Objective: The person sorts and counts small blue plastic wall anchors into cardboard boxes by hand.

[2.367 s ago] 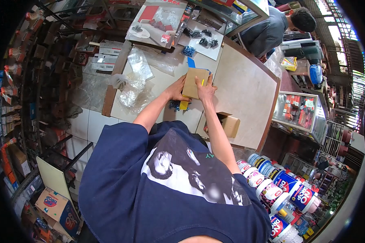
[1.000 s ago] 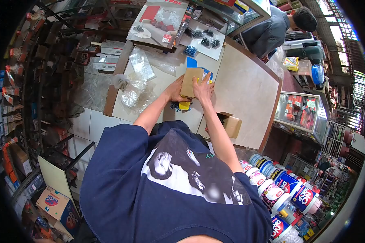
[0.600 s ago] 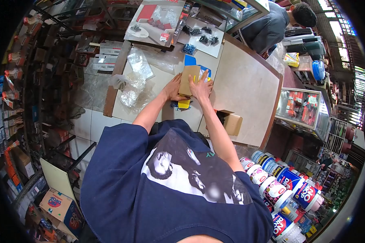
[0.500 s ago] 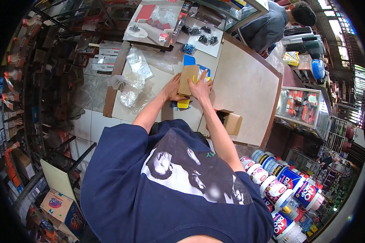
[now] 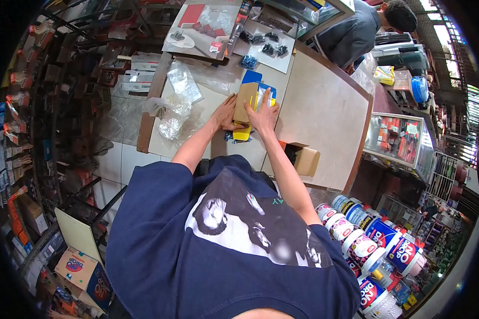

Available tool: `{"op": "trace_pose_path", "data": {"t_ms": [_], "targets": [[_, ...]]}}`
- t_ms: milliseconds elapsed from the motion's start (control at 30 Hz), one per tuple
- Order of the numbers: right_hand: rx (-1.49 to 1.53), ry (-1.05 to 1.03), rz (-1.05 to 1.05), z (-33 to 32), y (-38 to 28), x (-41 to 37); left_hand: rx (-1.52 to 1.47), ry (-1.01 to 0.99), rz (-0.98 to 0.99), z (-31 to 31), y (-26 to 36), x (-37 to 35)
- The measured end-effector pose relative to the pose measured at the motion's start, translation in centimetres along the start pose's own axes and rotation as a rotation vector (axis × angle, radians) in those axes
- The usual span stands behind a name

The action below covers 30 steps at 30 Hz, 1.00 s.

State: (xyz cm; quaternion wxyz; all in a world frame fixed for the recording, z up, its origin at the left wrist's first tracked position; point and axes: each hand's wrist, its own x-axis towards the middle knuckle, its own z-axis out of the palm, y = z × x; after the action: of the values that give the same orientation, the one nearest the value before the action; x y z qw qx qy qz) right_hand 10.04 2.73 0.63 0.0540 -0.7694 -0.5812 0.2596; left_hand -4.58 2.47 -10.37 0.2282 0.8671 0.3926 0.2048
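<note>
A small cardboard box [image 5: 244, 97] with blue and yellow flaps lies on the table in front of me, its brown inner side showing. Along its left side rests my left hand [image 5: 226, 114], the thumb by the yellow flap [image 5: 241, 133] at the near end. My right hand [image 5: 262, 114] grips the right side, with fingers reaching over the blue and white part. Small blue pieces [image 5: 229, 137] partly show beside the yellow flap. Whatever is inside the box is hidden from view.
Clear plastic bags [image 5: 178, 114] lie left of the hands. Beyond are a bag of blue pieces [image 5: 248, 61], black parts on a white sheet [image 5: 271, 47] and a large printed box [image 5: 199, 29]. An open carton [image 5: 305, 161] stands right; paint buckets [image 5: 363, 247] are stacked below. Another person [image 5: 351, 32] bends nearby.
The view has shifted very slightly. Both hands stay on the box, and the fingers of my right hand have moved a little at its right edge.
</note>
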Motion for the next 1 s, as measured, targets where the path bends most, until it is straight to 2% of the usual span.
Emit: {"op": "trace_pose_path", "data": {"t_ms": [433,600,1000], "targets": [[0.095,0.030,0.020,0.0,0.3,0.2,-0.041,0.041,-0.110,-0.8,0.6,0.2],[0.123,0.052,0.031,-0.2,0.4,0.1,-0.130,0.125,-0.196,-0.5,0.6,0.3],[0.010,0.080,0.058,1.3,-0.3,0.1,-0.065,0.076,-0.194,0.2,-0.2,-0.6]]}}
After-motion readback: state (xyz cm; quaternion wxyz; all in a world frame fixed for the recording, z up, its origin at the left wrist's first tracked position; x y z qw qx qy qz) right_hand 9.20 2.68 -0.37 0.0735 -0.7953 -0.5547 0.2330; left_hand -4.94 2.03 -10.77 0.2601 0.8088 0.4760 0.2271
